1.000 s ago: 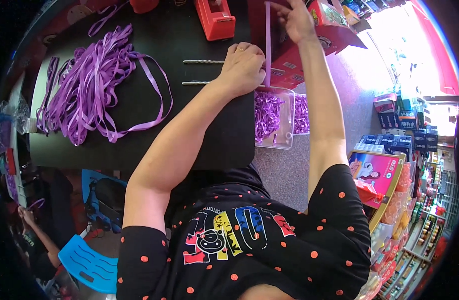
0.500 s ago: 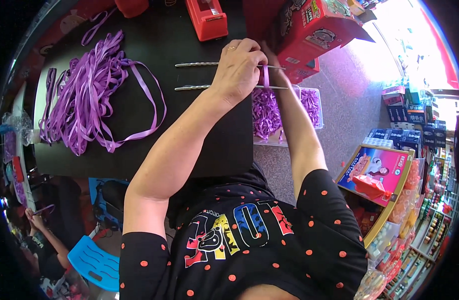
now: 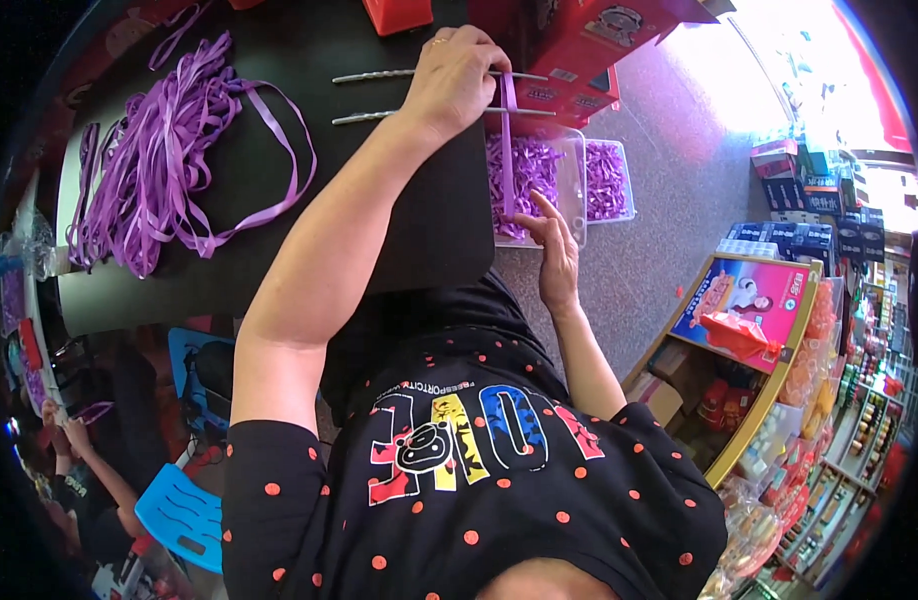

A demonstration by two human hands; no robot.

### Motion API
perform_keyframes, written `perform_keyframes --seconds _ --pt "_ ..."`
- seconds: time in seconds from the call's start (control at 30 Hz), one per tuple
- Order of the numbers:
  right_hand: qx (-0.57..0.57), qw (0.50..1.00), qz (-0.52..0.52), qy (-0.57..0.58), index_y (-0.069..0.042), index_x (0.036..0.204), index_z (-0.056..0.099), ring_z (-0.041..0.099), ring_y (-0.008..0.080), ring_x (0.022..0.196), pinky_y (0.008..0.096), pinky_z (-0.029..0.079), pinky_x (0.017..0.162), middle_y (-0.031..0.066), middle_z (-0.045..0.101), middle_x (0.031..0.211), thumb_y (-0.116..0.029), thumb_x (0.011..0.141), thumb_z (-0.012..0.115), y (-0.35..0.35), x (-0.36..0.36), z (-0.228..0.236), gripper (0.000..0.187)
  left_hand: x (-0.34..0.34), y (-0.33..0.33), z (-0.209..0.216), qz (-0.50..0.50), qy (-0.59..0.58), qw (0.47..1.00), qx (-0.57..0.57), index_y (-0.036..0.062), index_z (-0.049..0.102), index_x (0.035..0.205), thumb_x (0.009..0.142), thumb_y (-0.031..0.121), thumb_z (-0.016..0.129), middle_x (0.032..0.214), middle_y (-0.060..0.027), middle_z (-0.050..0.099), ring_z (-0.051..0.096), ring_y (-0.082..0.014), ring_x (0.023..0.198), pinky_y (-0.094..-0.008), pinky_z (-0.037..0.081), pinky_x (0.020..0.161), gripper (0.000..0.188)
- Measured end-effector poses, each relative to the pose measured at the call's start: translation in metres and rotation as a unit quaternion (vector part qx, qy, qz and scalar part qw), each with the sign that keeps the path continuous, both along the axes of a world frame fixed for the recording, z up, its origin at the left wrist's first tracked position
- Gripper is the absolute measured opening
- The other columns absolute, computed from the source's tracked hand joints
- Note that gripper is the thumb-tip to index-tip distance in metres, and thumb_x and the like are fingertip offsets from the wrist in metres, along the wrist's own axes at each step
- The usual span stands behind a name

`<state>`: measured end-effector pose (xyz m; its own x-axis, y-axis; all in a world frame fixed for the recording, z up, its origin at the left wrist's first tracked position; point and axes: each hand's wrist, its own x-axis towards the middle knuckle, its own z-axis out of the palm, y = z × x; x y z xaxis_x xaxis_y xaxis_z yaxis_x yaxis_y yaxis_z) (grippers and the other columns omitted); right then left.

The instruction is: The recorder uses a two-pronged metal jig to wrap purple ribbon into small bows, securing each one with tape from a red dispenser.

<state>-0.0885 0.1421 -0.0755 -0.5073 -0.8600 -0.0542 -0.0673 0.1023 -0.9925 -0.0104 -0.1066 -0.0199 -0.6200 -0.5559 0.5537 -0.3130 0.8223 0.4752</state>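
Two thin twisted metal rods [image 3: 364, 117] lie side by side across the dark table and reach past its right edge. My left hand [image 3: 457, 85] is over them, fingers bent and closed at the purple ribbon [image 3: 509, 150] where it passes over the rods; its fingertips are partly hidden. From there the ribbon runs straight toward me. My right hand [image 3: 552, 245] pinches its lower end between thumb and fingertips, above a clear plastic bin [image 3: 571, 180] of purple ribbon pieces. A big heap of loose purple ribbon [image 3: 164, 165] lies on the table to the left.
A red tape dispenser [image 3: 397, 14] stands at the table's far edge. Red cartons [image 3: 579, 90] are beyond the bin. Right of me is a display counter [image 3: 744, 310] with shelves of goods. At lower left, a blue chair [image 3: 184, 515] and another person [image 3: 89, 490] holding ribbon.
My right hand has come back toward me from beyond the rods, drawing a length of ribbon down over the bin. My left hand remains at the rods. The whole view has shifted slightly.
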Motion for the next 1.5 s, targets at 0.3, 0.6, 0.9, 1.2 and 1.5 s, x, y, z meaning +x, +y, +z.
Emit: perform_keyframes --seconds 0.3,0.6,0.9,1.2,1.5 --pt "-0.094 0.992 0.032 -0.071 0.004 0.131 0.043 0.06 0.017 0.098 0.0321 0.032 0.099 0.0174 0.066 0.103 -0.035 0.1 0.03 0.01 0.016 0.055 0.052 0.001 0.003 0.0 -0.005 -0.02 1.0 0.006 0.0121 0.07 0.088 0.072 0.004 0.059 0.102 -0.0063 0.062 0.054 -0.0291 0.1 -0.0385 0.042 0.091 0.021" --pt "-0.176 0.984 0.029 -0.026 0.004 0.128 0.046 0.059 0.0253 0.104 0.0392 0.029 0.101 0.0174 0.06 0.115 -0.038 0.098 0.034 0.003 0.011 0.075 0.053 0.001 0.003 0.002 -0.002 -0.019 1.0 0.013 0.0117 0.07 0.088 0.073 0.004 0.059 0.101 -0.0071 0.062 0.054 -0.0295 0.1 -0.0387 0.042 0.091 0.021" --pt "-0.267 0.951 0.127 0.088 0.002 0.132 0.042 0.06 0.0252 0.105 0.0356 0.03 0.098 0.0172 0.064 0.109 -0.04 0.099 0.03 -0.072 -0.023 0.126 0.055 0.003 0.003 0.002 0.002 -0.02 1.0 0.023 0.0114 0.071 0.088 0.072 0.004 0.059 0.102 -0.0075 0.061 0.054 -0.0299 0.1 -0.0389 0.042 0.091 0.022" --pt "-0.228 0.97 0.089 0.007 -0.003 0.142 0.027 0.041 0.0071 0.079 0.0249 0.028 0.073 0.0163 0.064 0.111 -0.04 0.099 0.029 -0.168 -0.077 0.112 0.057 0.002 0.004 0.002 0.001 -0.006 1.0 0.022 0.0099 0.071 0.086 0.069 0.002 0.059 0.102 -0.0082 0.062 0.055 -0.0302 0.099 -0.0385 0.043 0.09 0.021" --pt "-0.193 0.971 0.12 -0.075 -0.001 0.144 0.023 0.059 0.0156 0.093 0.0279 0.043 0.087 0.0203 0.062 0.113 -0.036 0.101 0.025 -0.208 -0.089 0.06 0.055 0.003 0.005 0.008 0.009 0.06 0.995 0.075 0.0057 0.065 0.09 0.068 0.0 0.057 0.098 -0.0115 0.06 0.054 -0.032 0.098 -0.0394 0.043 0.089 0.024"
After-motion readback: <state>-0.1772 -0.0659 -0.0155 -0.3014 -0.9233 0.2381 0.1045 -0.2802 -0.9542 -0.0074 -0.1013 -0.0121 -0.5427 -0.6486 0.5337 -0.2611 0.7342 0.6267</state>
